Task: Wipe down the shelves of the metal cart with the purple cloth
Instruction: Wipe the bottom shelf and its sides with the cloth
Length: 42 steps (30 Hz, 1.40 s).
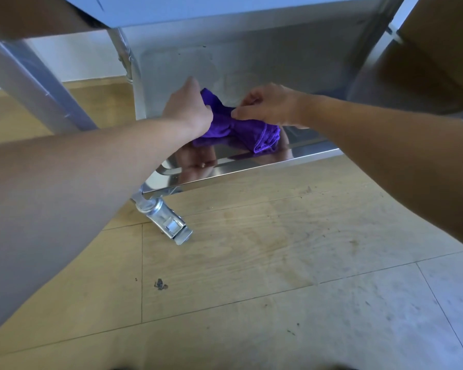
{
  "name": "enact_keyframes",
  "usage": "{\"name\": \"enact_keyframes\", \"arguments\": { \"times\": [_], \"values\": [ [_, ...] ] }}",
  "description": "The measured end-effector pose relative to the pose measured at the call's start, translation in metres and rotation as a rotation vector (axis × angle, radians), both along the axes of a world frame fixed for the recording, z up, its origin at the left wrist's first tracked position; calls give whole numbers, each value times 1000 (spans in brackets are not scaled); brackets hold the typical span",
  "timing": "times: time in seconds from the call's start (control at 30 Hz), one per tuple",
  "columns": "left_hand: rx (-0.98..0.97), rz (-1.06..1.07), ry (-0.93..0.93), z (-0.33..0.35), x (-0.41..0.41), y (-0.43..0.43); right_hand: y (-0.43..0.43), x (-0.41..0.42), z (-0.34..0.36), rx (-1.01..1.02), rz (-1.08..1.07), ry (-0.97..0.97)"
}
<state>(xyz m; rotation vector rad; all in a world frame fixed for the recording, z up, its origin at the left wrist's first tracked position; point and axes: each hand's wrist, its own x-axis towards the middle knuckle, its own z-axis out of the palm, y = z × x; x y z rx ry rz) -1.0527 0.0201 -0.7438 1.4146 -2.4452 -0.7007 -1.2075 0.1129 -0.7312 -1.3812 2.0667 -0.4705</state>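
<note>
Closest to my lens, the left forearm (64,188) and right forearm (390,137) stretch out over the wood-look floor (251,249) toward the lowest shelf (278,68) of the metal cart (251,166), above its caster (166,221). On that shelf, near the front edge, I see the purple cloth (242,132) bunched up between both hands. The left hand (189,108) grips its left end with fingers tucked into the fabric, while the right hand (270,108) pinches the middle fold between thumb and fingertips.

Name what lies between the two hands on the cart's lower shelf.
The bunched purple cloth, which the left hand and right hand both hold, as the head view shows.
</note>
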Motion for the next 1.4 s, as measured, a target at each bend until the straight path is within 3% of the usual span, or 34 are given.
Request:
{"name": "enact_keyframes", "arguments": {
  "times": [0.2, 0.37, 0.5, 0.77, 0.87, 1.0, 1.07, 1.13, 1.23, 1.4],
  "values": [
    [-36, -35, 117, 4, 2, 2, -4, -7, -2, -11, -55, -184],
    [-58, -94, 211, 8, 2, 1, -2, -8, -4, -219, -65, 7],
    [22, -104, 218, 8, 1, 4, 0, -7, -5, -232, -18, 69],
    [-79, -176, 51, 6, 3, 0, 2, -3, 5, 78, 104, 102],
    [-205, -228, 81, 10, 3, 2, -5, -4, 4, -66, 58, 243],
    [-422, -300, 227, 26, -3, 4, -11, -17, 14, -414, -139, 612],
    [-488, -330, 215, 29, -7, 3, -10, -26, 19, -445, -74, 652],
    [-428, -384, 110, 23, -5, 2, -5, -31, 16, -339, 43, 582],
    [-232, -547, -84, 6, 9, 1, 7, -35, 0, -247, 52, 418],
    [-129, -565, -89, 1, 20, -2, 6, -33, -7, -563, 7, 379]
  ]
}}
